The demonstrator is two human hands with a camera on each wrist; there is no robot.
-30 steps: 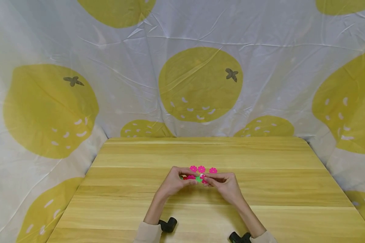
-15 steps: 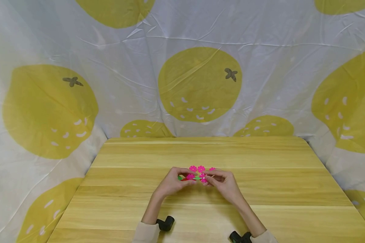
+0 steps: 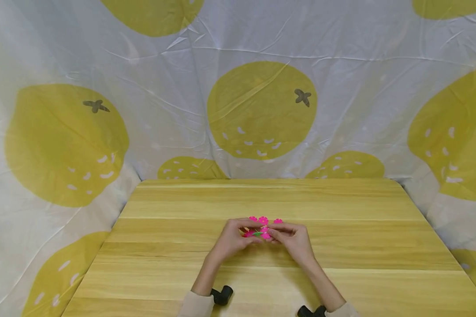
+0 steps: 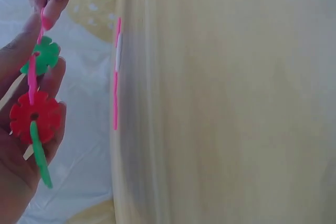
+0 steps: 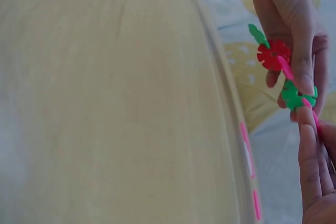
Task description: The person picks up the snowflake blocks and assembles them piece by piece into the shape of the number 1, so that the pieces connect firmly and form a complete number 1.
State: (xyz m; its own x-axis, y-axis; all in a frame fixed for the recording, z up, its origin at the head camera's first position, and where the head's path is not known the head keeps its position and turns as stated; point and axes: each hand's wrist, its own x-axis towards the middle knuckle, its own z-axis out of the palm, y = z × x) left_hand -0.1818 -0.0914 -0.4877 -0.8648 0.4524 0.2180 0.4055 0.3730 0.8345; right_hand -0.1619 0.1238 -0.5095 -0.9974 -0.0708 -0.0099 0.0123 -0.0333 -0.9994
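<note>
Smooth, wooden and striped with pale and darker grain, the table [image 3: 182, 257] runs back to a creased white cloth printed with big yellow fruit [image 3: 162, 88]. And here's the centrepiece, up above the wood between both hands: a short chain of thin, glossy, plastic-looking notched discs [image 4: 32, 77], slotted together at alternating angles. Look at the order! A green sliver turned edge-on [image 4: 41, 156], then a red flower-shaped disc with a small centre hole [image 4: 50, 115], a narrow pink disc on edge [image 4: 32, 69], a green notched disc [image 4: 48, 53], and a pink disc at the far end [image 3: 265, 233].

The left hand [image 3: 233, 237] has thumb and fingers pinching around the green notched disc, the red one sitting in front of its palm; the right hand [image 3: 294, 240] pinches the pink end disc between thumb and fingertips. Just beyond them, three bright pink flower-shaped discs [image 3: 263, 220] lie on the table, two side by side, one apart, the fingers cutting into the outer ones. From wrist height there's a white sliver [image 4: 118, 52] between pink edges; its shape is hard to make out. Beige sleeves [image 3: 197, 304] and black fittings at the wrists [image 3: 223, 295] run off the bottom, cut short.
</note>
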